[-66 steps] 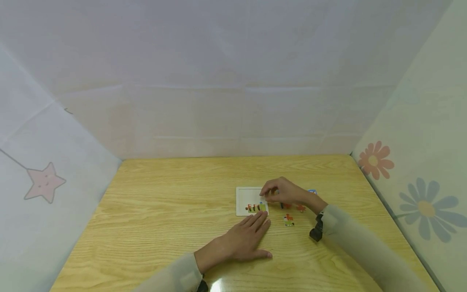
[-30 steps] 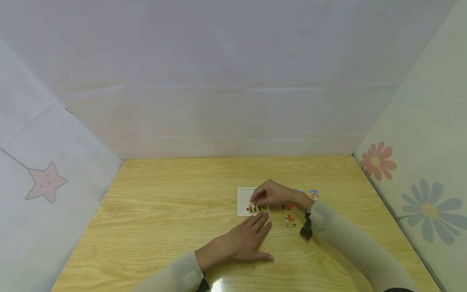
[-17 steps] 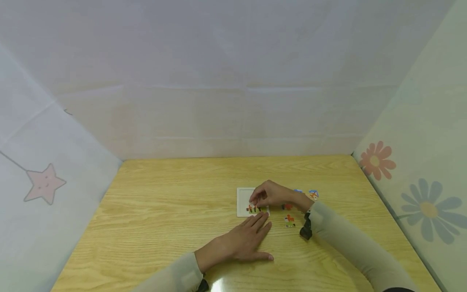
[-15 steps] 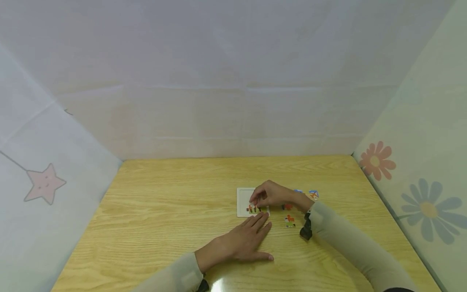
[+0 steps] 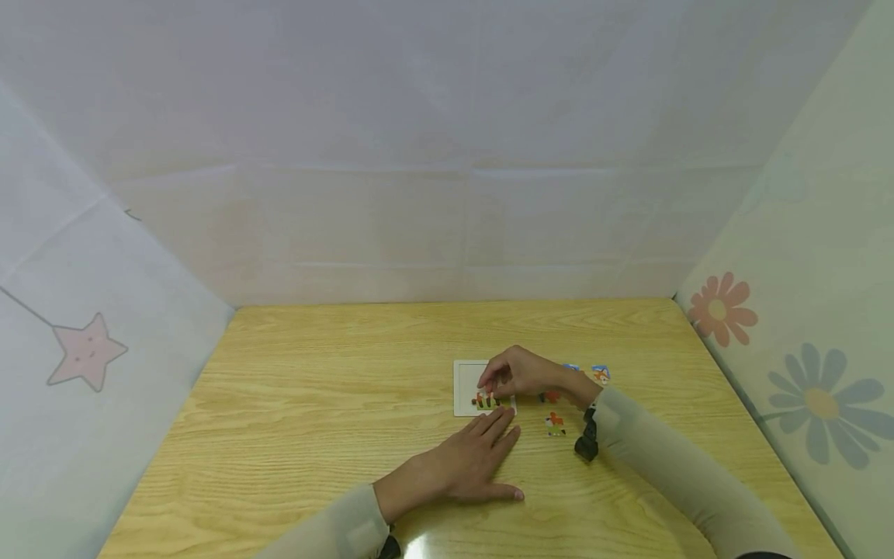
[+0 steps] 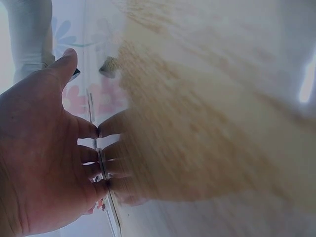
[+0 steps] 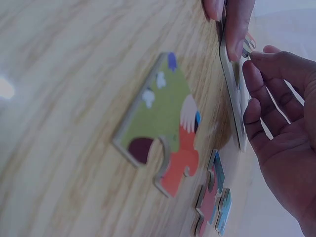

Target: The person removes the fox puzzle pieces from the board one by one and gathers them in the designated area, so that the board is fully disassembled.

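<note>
A white puzzle tray [image 5: 462, 384] lies on the table, with joined picture pieces [image 5: 482, 401] along its near edge. My left hand [image 5: 471, 462] lies flat, its straight fingertips resting on the tray's near rim; in the left wrist view the left hand [image 6: 44, 148] has its fingers stretched out. Above the tray, my right hand [image 5: 520, 370] pinches a small puzzle piece [image 7: 250, 40] between thumb and finger, low over the joined row. That piece is mostly hidden by the fingers. To the right of the tray lies a loose green and red puzzle piece [image 7: 163, 118].
More loose pieces lie right of the tray: a red one [image 5: 549, 397], a blue-edged one [image 5: 571, 366], and a fox-like picture piece [image 5: 601, 374]. The right forearm partly covers this area. The wooden table [image 5: 314, 373] meets pale cloth walls at the back and sides.
From the tray's right side, my right hand has moved left and over the joined pieces. For about the last second it has stayed there. My left hand has kept its place.
</note>
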`<act>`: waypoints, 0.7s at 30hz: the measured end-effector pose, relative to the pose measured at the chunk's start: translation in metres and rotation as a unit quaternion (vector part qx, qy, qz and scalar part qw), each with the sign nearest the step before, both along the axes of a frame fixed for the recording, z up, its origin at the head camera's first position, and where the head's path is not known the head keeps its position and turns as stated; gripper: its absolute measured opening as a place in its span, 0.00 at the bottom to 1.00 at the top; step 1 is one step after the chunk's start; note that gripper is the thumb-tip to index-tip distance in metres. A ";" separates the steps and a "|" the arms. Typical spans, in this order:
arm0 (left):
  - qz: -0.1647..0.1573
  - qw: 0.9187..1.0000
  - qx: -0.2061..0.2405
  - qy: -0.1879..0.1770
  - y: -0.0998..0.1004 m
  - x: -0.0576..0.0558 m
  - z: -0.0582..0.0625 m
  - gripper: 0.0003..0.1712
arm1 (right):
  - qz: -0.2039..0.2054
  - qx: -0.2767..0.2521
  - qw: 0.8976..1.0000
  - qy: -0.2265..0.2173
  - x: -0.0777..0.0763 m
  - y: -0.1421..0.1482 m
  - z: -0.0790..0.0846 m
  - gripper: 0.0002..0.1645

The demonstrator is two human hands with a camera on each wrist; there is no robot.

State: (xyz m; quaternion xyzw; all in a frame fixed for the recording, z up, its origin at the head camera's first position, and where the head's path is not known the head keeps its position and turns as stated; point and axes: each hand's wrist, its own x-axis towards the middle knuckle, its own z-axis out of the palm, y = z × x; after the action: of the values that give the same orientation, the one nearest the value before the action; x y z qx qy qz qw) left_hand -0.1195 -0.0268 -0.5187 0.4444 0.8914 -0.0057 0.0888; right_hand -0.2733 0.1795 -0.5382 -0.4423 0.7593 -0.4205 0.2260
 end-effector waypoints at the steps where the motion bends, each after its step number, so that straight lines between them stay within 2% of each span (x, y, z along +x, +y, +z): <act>1: 0.001 1.000 -0.001 0.000 0.000 0.000 0.000 0.56 | -0.002 0.002 1.000 0.001 0.000 0.000 0.000 0.14; 14: 0.001 1.000 -0.005 -0.004 0.000 0.000 -0.001 0.56 | 0.005 -0.015 1.000 -0.021 0.000 0.001 -0.002 0.14; 21: 0.004 1.000 -0.002 -0.016 0.000 0.001 0.001 0.56 | -0.006 0.004 1.000 -0.023 0.000 0.000 -0.001 0.12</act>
State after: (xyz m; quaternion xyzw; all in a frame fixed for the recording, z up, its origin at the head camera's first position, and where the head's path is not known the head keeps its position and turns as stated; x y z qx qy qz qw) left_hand -0.1186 -0.0272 -0.5177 0.4411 0.8914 -0.0002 0.1043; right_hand -0.2728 0.1800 -0.5392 -0.4266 0.7584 -0.4287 0.2430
